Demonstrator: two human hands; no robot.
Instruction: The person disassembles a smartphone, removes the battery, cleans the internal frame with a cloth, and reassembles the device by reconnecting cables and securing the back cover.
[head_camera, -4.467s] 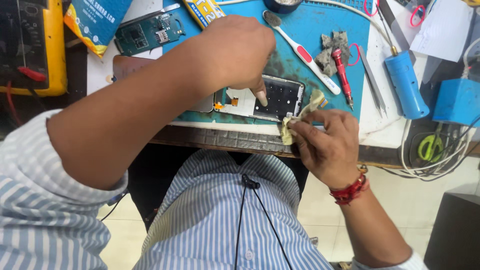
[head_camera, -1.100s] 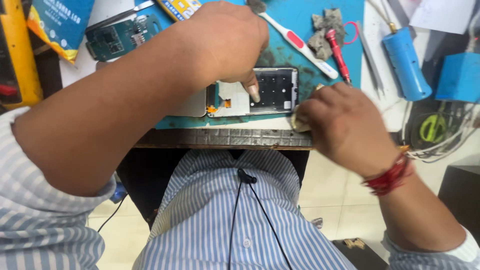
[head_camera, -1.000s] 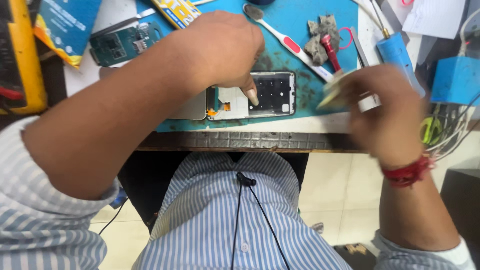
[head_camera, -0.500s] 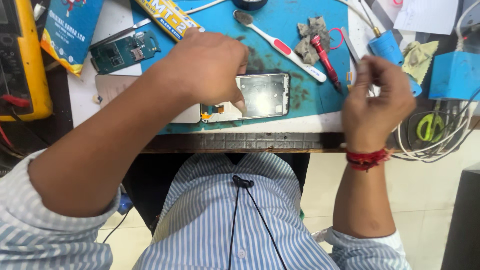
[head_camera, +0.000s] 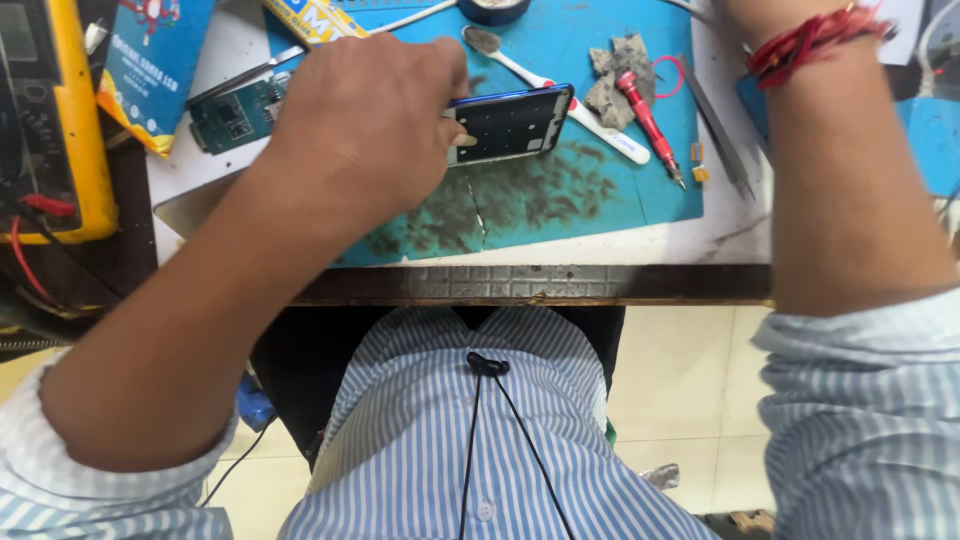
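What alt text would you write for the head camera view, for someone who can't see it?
Seen from above, a person's left hand holds an opened phone frame tilted above a stained blue work mat. A toothbrush, red screwdriver and tweezers lie nearby; the right hand is out of frame.

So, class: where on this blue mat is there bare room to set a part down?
Free: the stained front strip of the blue mat, between the phone frame and the bench edge. Crowded: the back right, with toothbrush, grey rag and red screwdriver.
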